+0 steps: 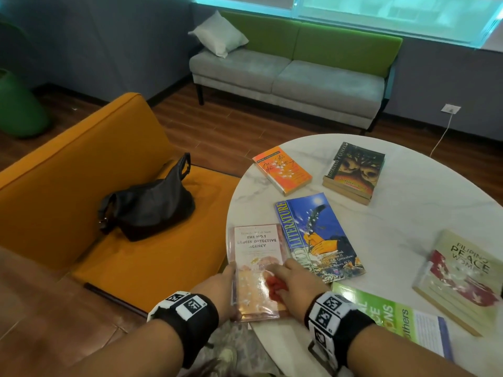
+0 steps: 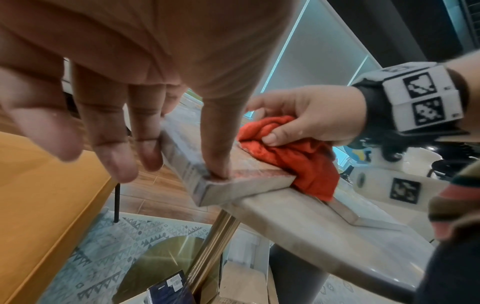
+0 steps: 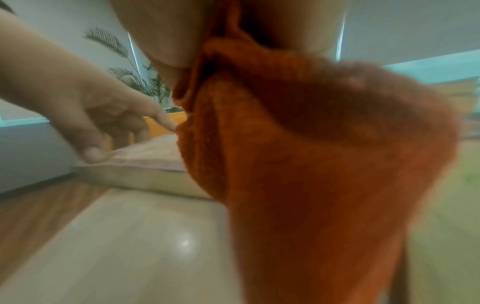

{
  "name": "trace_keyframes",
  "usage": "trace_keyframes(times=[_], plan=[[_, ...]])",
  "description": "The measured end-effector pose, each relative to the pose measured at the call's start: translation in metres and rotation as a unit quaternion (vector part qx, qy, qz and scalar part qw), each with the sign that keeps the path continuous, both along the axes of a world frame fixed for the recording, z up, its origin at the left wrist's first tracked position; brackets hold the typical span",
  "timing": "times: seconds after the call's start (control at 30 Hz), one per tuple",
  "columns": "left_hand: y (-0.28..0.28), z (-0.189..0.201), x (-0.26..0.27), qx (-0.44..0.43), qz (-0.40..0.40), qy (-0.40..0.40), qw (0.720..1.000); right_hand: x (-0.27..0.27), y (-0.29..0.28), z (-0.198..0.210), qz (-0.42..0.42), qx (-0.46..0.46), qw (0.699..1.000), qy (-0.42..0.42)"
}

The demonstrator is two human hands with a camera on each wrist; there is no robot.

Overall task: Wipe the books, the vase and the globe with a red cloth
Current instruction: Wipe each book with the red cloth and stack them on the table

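Note:
A pink paperback (image 1: 257,257) lies at the near left edge of the round marble table (image 1: 408,219), its spine (image 2: 182,148) hanging past the rim. My left hand (image 1: 223,281) steadies it: the thumb (image 2: 218,164) presses on the near corner and straight fingers lie along the spine. My right hand (image 1: 294,278) grips a bunched red cloth (image 1: 275,288) and holds it down on the cover. The cloth (image 3: 311,144) fills the right wrist view. Neither vase nor globe shows in the head view.
Other books lie on the table: a blue literature book (image 1: 313,235), an orange one (image 1: 283,170), a small stack (image 1: 353,172), a cream one (image 1: 462,278) and a green one (image 1: 386,314). An orange sofa with a black bag (image 1: 147,205) stands left.

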State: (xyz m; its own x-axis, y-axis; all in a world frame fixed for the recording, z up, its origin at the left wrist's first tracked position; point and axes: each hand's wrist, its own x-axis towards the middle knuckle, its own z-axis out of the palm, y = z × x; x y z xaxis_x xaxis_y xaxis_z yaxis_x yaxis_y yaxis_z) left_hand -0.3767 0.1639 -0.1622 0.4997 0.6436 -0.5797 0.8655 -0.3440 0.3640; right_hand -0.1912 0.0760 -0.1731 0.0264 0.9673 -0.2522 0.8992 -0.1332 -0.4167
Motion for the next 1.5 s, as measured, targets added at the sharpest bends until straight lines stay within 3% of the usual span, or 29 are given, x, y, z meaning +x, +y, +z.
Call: trace_keyframes(times=[0.17,0.3,0.53,0.7,0.87,1.13,1.23,1.4,1.5], plan=[[0.0,0.0,0.001,-0.01,0.004,0.002,1.0,-0.013,-0.024,0.0,0.031,-0.031,0.999,0.018],[-0.002,0.002,0.002,0.001,0.005,0.013,1.0,-0.007,-0.007,0.011,-0.016,-0.016,1.0,-0.017],[-0.002,0.003,0.004,-0.003,0.006,0.007,1.0,-0.025,-0.028,0.0,0.074,-0.042,0.996,0.029],[-0.001,0.003,0.003,-0.004,0.001,0.005,1.0,-0.029,-0.012,0.002,0.073,-0.014,0.997,0.035],[-0.001,-0.002,0.002,-0.012,0.012,0.006,1.0,-0.027,-0.025,-0.002,0.073,-0.05,0.996,0.023],[-0.001,-0.004,0.0,-0.028,0.02,0.0,0.999,-0.034,-0.012,0.002,0.061,-0.027,0.998,0.012],[-0.001,-0.009,-0.003,-0.037,0.022,-0.005,0.999,-0.031,-0.028,-0.001,0.102,-0.035,0.994,0.015],[-0.003,-0.009,-0.003,-0.029,0.031,-0.009,0.999,-0.024,-0.02,-0.018,0.161,0.036,0.986,-0.026],[-0.003,-0.009,-0.004,-0.033,0.032,-0.005,0.999,-0.03,-0.012,-0.017,0.125,0.02,0.992,-0.002]])
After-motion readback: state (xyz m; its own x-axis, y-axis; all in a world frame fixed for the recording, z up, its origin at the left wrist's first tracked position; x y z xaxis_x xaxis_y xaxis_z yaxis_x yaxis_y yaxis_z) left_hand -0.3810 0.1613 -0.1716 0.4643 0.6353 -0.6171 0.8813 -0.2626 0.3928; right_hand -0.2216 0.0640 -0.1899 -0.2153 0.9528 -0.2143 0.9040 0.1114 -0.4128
